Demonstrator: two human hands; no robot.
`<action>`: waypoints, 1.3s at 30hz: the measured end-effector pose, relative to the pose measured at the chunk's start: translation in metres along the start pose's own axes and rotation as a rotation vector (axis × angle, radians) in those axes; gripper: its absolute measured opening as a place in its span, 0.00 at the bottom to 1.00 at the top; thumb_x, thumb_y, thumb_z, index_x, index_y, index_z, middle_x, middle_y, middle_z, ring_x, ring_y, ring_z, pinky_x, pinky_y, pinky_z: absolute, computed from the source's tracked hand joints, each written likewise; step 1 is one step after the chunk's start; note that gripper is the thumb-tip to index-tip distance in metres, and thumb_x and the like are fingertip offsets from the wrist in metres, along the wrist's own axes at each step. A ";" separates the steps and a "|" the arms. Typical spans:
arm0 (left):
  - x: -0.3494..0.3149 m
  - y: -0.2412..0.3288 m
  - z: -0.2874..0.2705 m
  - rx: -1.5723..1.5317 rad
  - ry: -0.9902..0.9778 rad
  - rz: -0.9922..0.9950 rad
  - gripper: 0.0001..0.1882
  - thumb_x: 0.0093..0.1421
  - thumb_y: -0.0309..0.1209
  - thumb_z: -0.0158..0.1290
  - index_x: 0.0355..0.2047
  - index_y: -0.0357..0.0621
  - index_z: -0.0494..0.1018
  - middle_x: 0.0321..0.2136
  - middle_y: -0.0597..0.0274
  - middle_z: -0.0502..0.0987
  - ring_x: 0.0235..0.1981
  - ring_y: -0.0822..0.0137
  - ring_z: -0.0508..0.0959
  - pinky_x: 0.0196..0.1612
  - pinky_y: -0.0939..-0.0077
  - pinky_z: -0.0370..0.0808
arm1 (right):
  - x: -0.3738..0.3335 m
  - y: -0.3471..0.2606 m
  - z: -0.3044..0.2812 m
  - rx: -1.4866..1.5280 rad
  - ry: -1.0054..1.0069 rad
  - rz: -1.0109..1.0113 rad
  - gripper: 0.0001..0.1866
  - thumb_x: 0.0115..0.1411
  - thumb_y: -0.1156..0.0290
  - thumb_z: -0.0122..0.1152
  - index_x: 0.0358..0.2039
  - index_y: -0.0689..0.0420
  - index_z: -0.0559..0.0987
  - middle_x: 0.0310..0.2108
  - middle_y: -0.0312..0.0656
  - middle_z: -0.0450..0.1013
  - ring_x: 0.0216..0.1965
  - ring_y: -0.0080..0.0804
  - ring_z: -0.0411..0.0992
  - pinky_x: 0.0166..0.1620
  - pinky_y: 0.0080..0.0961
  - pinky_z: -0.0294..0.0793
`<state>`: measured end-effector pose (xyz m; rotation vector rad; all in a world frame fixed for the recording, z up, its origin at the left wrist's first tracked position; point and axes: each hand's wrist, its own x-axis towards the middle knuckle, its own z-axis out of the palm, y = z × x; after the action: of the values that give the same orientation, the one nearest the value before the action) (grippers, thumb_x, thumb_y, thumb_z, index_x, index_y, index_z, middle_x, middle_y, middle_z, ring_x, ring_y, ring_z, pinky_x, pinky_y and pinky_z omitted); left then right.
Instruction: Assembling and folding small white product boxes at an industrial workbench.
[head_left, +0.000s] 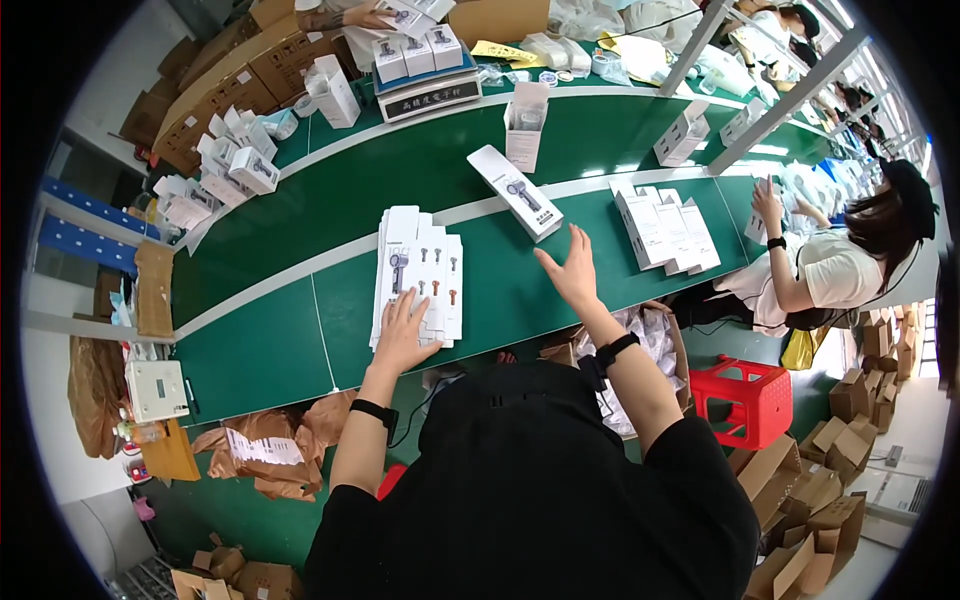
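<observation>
So, white box (515, 193) lies across the pale rail (455, 215) at 12 o'clock, long axis 11-to-5; device picture mid-face, dark lettering toward its 5 o'clock end. Right hand (572, 268): fingers spread, just beside that end, contact unclear. Left hand (405, 335): fingers splayed on flat cartons (425, 265) at 11, printed with devices, long axis 12-to-6.

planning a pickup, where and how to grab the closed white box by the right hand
Probably across its long sides at the near end, from the lower right: the white box is narrow, that end lies nearest the open right hand, and an open carton stands by its far end.
</observation>
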<state>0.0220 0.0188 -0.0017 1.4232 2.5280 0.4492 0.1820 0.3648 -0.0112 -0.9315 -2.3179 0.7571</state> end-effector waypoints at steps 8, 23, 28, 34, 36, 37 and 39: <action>-0.002 0.013 -0.013 0.127 -0.181 -0.076 0.58 0.44 0.47 0.74 0.74 0.48 0.59 0.76 0.42 0.50 0.76 0.40 0.51 0.75 0.37 0.49 | 0.091 0.005 0.026 -0.164 -0.002 0.257 0.54 0.50 0.47 0.78 0.69 0.65 0.64 0.61 0.59 0.68 0.64 0.57 0.67 0.67 0.47 0.67; -0.039 0.010 0.007 0.021 -0.063 -0.170 0.55 0.44 0.38 0.77 0.71 0.46 0.62 0.73 0.43 0.56 0.74 0.40 0.56 0.73 0.45 0.57 | 0.082 0.000 0.008 -0.011 0.293 -0.015 0.39 0.55 0.61 0.74 0.66 0.57 0.70 0.66 0.58 0.66 0.66 0.57 0.65 0.68 0.50 0.65; -0.025 0.014 0.013 0.011 -0.038 -0.109 0.56 0.44 0.38 0.77 0.72 0.45 0.60 0.73 0.43 0.56 0.74 0.41 0.56 0.72 0.47 0.58 | 0.115 0.036 0.006 -0.138 -0.150 0.235 0.43 0.52 0.54 0.77 0.65 0.56 0.72 0.66 0.54 0.67 0.68 0.54 0.62 0.71 0.58 0.56; -0.040 0.017 0.009 0.019 -0.029 -0.213 0.55 0.44 0.37 0.76 0.71 0.46 0.62 0.73 0.44 0.58 0.73 0.41 0.57 0.72 0.49 0.59 | 0.050 0.001 -0.013 -0.165 -0.462 -0.204 0.40 0.50 0.52 0.78 0.61 0.53 0.74 0.63 0.51 0.68 0.68 0.52 0.62 0.72 0.60 0.55; -0.037 0.022 0.006 0.032 -0.029 -0.209 0.52 0.46 0.37 0.76 0.70 0.47 0.63 0.72 0.47 0.59 0.73 0.44 0.58 0.72 0.50 0.59 | 0.029 -0.004 -0.026 -0.219 -0.560 -0.424 0.39 0.49 0.53 0.79 0.60 0.52 0.75 0.61 0.51 0.69 0.67 0.52 0.63 0.72 0.60 0.55; -0.035 0.025 0.006 0.034 -0.031 -0.226 0.52 0.46 0.37 0.76 0.70 0.47 0.63 0.72 0.47 0.59 0.73 0.44 0.58 0.72 0.50 0.59 | 0.022 -0.004 -0.028 -0.189 -0.409 -0.425 0.40 0.49 0.53 0.79 0.61 0.52 0.75 0.61 0.50 0.69 0.65 0.53 0.64 0.71 0.60 0.56; -0.032 0.027 0.010 0.044 0.000 -0.221 0.48 0.48 0.34 0.74 0.69 0.47 0.65 0.71 0.48 0.62 0.72 0.45 0.61 0.71 0.51 0.61 | 0.013 -0.002 -0.027 -0.125 -0.110 -0.416 0.41 0.48 0.54 0.79 0.62 0.50 0.74 0.61 0.50 0.68 0.62 0.53 0.67 0.71 0.58 0.58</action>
<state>0.0635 0.0062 -0.0007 1.1380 2.6702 0.3558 0.1901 0.3814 0.0122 -0.4363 -2.5601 0.5028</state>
